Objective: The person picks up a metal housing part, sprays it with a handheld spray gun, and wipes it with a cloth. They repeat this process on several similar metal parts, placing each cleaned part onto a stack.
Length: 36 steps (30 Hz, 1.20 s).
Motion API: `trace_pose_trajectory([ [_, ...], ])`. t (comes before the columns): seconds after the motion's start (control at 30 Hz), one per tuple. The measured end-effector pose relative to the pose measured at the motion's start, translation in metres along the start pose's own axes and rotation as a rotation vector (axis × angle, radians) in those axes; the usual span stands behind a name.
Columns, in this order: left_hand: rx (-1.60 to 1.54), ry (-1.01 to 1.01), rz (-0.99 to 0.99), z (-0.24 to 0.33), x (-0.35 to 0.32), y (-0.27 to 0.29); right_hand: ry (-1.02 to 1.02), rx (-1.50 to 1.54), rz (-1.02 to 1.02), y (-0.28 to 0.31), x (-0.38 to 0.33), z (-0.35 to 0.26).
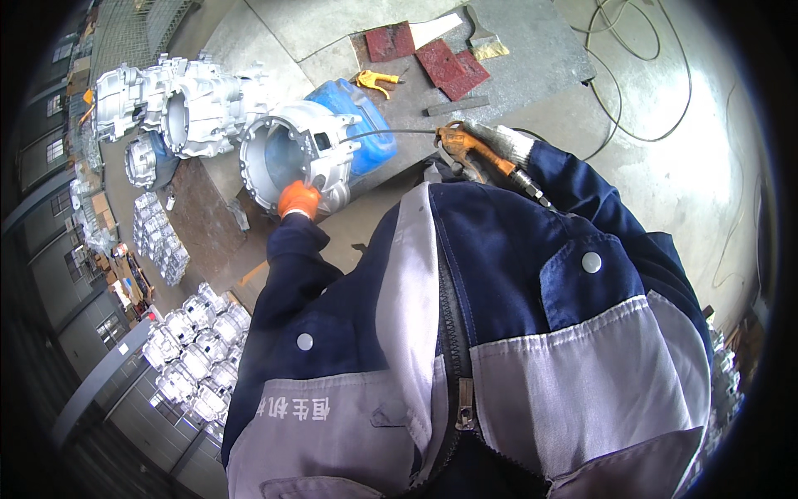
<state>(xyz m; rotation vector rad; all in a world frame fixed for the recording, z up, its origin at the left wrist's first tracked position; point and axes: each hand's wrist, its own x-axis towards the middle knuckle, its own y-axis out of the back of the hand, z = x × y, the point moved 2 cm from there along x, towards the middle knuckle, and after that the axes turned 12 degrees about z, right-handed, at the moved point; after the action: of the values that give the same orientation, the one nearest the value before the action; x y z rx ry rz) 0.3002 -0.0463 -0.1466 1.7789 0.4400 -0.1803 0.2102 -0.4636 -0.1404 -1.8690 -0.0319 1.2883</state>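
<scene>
Beside the blue container (372, 137), silver housing (331, 169): ahead of the person and left of centre, its round opening turned to the left and toward the viewer; what bears its weight is hidden.
Left hand (299, 200): in an orange glove, at the housing's lower near rim; the fingers look bent and close together, but whether they pinch the rim or only press on it, I cannot tell.
Right hand (504, 141): in a pale glove, wrapped around the orange air gun (457, 143); the fingers seem folded about its handle, partly behind it, and whether the trigger is squeezed cannot be told.
Thin nozzle (391, 131): runs leftward from the gun to the housing's right side; its tip is lost there, so entering a hole or merely passing across is unclear.
Step in hand: judging by the pose, blowing out or cleaning the housing with air while the left hand steadies it.
Next move: it calls for a firm left hand and a nozzle aimed well away from those gloved fingers.
Bench (540, 66): yellow air gun (378, 81), dark red pads (451, 71), brush (489, 46) and dark bar (456, 106) lie beyond the container.
Farther left: more silver housings (179, 108) overlap, hard to count.
Lower rim: the jacket (507, 237) blocks the floor; the dark fisheye border cuts off the farthest things.
</scene>
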Motion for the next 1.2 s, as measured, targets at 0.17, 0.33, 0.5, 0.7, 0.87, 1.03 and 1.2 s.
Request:
trace_pose_trajectory([
  [0.17, -0.022, 0.031, -0.032, -0.002, 0.003, -0.003, 0.019, 0.023, 0.042, -0.001, 0.006, 0.004],
  [0.33, -0.014, 0.014, -0.033, -0.004, 0.004, -0.007, 0.037, -0.017, -0.01, 0.002, 0.012, 0.004],
  [0.5, 0.009, 0.008, -0.019, -0.005, 0.004, -0.009, 0.059, -0.099, -0.002, 0.003, 0.007, 0.003],
  [0.7, -0.012, -0.003, -0.015, -0.003, 0.004, -0.005, 0.02, -0.028, 0.045, -0.001, 0.006, 0.003],
  [0.87, -0.004, -0.011, -0.027, -0.001, 0.001, -0.001, 0.074, 0.063, 0.066, 0.002, 0.007, 0.002],
  [1.03, 0.011, -0.007, -0.038, 0.002, -0.001, 0.001, 0.119, 0.08, -0.028, -0.002, 0.005, 0.002],
  [1.2, 0.002, 0.036, -0.054, 0.001, 0.0, 0.001, 0.099, 0.102, -0.004, -0.006, 0.011, 0.002],
])
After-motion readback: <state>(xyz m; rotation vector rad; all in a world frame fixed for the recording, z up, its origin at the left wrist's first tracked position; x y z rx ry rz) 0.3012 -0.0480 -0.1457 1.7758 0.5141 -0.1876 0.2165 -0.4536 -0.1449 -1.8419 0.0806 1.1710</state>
